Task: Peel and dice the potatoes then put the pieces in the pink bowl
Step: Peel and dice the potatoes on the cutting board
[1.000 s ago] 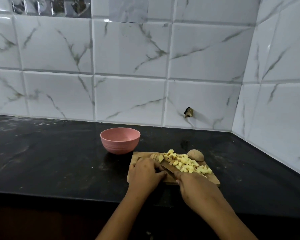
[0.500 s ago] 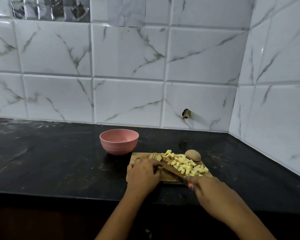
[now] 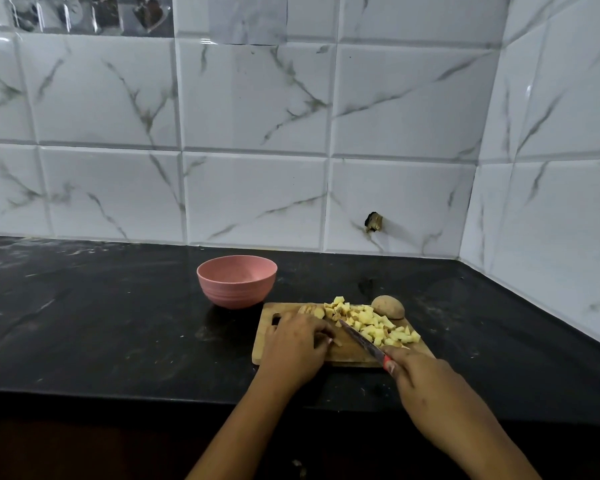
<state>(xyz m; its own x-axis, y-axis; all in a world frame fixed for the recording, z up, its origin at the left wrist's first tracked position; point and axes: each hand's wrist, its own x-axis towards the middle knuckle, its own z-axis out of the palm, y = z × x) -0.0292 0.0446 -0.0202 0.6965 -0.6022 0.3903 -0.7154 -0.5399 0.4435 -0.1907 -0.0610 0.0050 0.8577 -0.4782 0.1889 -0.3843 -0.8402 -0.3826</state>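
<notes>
Many potato dice (image 3: 374, 323) lie right of left fingers (image 3: 317, 329) (knife (image 3: 359, 336) between).

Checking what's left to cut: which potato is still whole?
The brown potato by the board's far right corner, skin on; the rest lie diced in a yellow pile.

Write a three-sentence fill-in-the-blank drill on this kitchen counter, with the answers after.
The right hand grips a ____ by its red handle.
The diced potato lies not in the pink bowl but on the wooden ____.
A whole unpeeled potato sits by that surface's far ____ corner.
Answers: knife; cutting board; right.
</notes>
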